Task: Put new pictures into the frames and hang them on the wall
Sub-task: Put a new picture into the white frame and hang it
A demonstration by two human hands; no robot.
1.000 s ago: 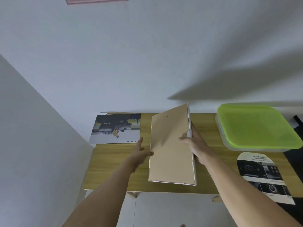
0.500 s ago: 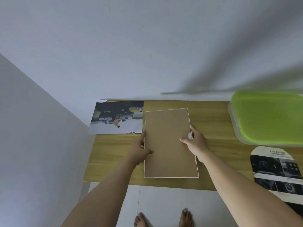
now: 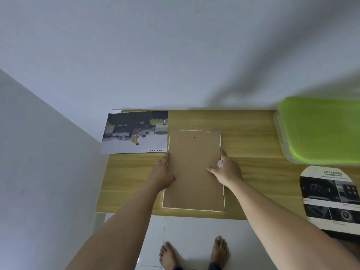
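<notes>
Flat on the wooden table (image 3: pixel 253 137), face down, lies the picture frame (image 3: pixel 192 170), its brown backing board (image 3: pixel 191 182) up and a thin white rim showing round the edge. Its long axis runs straight away from the person toward the wall (image 3: pixel 175 55), with the near short end almost at the table's front edge.

Both hands meet it at about mid-length, one on each long side. On the left edge, the left hand (image 3: pixel 162 175) has its fingers laid along the rim and its thumb on the board. Opposite, the right hand (image 3: pixel 227 170) has its thumb pressed well onto the board and its fingers curled over the rim near a small white piece, perhaps a retaining tab, though it is too small to be sure. Neither hand is closed around the frame; both are open and resting on it, steadying rather than lifting.

Since the right fingers already sit at the rim where that piece is, the right hand looks the nearer one for freeing the backing, while the left braces the opposite side.

Two prints lie close by: a car print marked "SMART CAR" (image 3: pixel 136 133) just beside the frame's far left corner, and another print headed "ADVANCED" (image 3: pixel 331 197) well apart on the right, below a green-lidded plastic box (image 3: pixel 321 129).
</notes>
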